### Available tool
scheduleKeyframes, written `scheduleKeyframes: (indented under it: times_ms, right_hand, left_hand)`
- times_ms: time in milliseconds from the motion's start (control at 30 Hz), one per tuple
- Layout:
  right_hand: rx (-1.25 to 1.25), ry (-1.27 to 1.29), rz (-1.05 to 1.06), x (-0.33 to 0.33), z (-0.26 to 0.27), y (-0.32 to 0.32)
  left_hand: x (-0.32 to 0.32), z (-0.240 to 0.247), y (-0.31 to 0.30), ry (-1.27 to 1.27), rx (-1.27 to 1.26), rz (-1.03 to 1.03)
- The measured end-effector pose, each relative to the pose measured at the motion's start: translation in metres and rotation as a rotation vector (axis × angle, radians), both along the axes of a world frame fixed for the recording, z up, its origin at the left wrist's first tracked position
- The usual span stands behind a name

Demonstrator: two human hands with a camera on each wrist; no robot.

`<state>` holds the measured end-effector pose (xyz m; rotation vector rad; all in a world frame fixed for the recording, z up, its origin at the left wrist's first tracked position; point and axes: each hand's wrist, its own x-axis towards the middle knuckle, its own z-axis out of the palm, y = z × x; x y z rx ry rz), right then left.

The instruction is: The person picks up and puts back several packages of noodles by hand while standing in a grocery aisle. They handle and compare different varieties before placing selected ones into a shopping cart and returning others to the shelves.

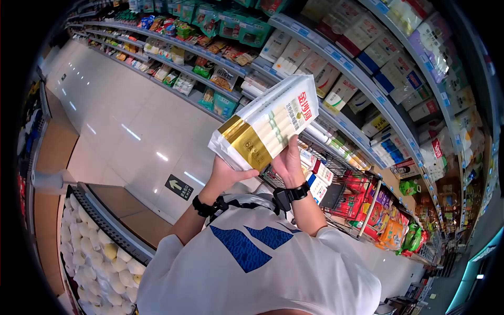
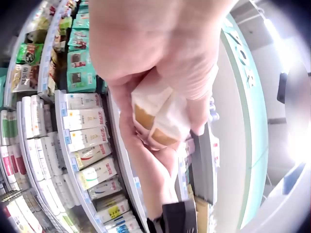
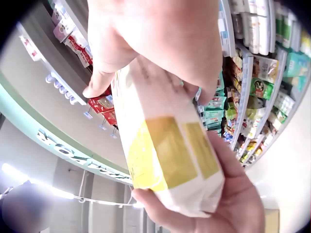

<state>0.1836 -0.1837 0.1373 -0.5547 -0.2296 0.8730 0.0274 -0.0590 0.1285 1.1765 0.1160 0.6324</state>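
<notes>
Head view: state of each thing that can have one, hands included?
Jinshahe noodle pack: tilted, held off the shelves, looks closed
Left hand: grips the pack's gold end
Right hand: holds the pack's side
Shopping cart: holding packs
Shelves: stocked
Produce bin: filled with pale round produce

Glossy, plastic-looking packet (image 1: 270,121); shiny floor (image 1: 113,113)
</notes>
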Motion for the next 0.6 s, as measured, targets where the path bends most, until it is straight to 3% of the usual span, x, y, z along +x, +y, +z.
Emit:
scheduleKeyframes:
  times_ms: [33, 100, 167, 233, 367, 433, 500, 600]
  right_hand:
    - [-0.149, 0.041, -0.059, 0.004, 0.005, 0.002]
    - [-0.094, 0.127, -0.061, 0.016, 0.001, -0.011]
    - [-0.15, 0.074, -0.093, 0.02, 0.013, -0.027]
    - [-0.173, 0.093, -0.084, 0.026, 0.01, -0.043]
    - [-0.241, 0.079, -0.126, 0.022, 0.017, -0.064]
    - [-0.231, 0.063, -0.113, 0.025, 0.018, -0.07]
    - [-0.273, 0.0, -0.154, 0.024, 0.026, -0.076]
    - [-0.349, -0.111, -0.184, 0.03, 0.029, -0.086]
  left_hand:
    - [0.001, 0.005, -0.003, 0.07, 0.134, -0.018]
    - [0.004, -0.005, -0.005, 0.055, 0.251, -0.074]
    - [0.003, 0.003, -0.003, -0.067, -0.066, -0.329]
    - [0.012, 0.001, 0.003, -0.032, -0.273, -0.508]
    - [0.032, 0.004, 0.017, 0.087, -0.127, -0.777]
    - [0.049, 0.0, 0.008, 0.044, -0.169, -0.741]
    - [0.059, 0.003, 0.002, 0.201, -0.027, -0.749]
    - [0.069, 0.0, -0.02, 0.242, -0.066, -0.713]
